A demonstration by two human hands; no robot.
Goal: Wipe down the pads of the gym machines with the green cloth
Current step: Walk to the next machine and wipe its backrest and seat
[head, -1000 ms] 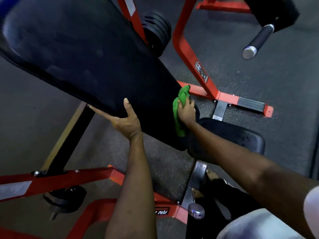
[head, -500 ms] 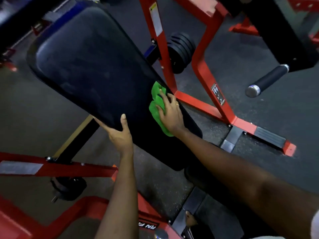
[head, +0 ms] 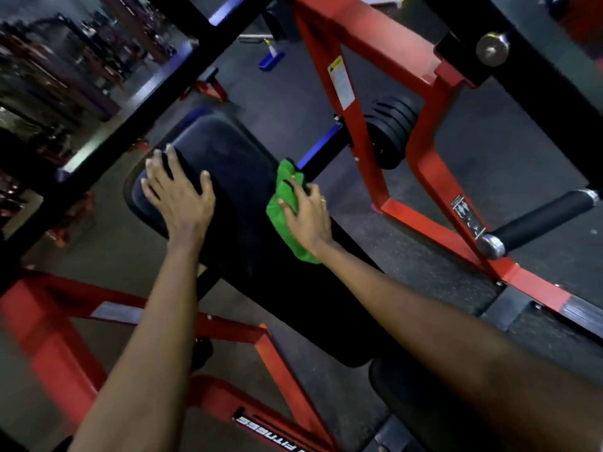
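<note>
Dark rubber gym flooring [head: 483,158] runs under a red steel machine frame [head: 362,132] carrying a stack of black weight plates [head: 393,132] and a black foam-grip handle [head: 538,220]. Across the middle slopes a long black back pad [head: 241,177]. Near its upper left edge, the left hand [head: 182,200] lies flat with fingers spread apart, gripping nothing. At the pad's right edge, the right hand [head: 305,216] presses the green cloth [head: 282,203] against the upholstery, fingers spread over the bunched fabric. No containers can be made out.
</note>
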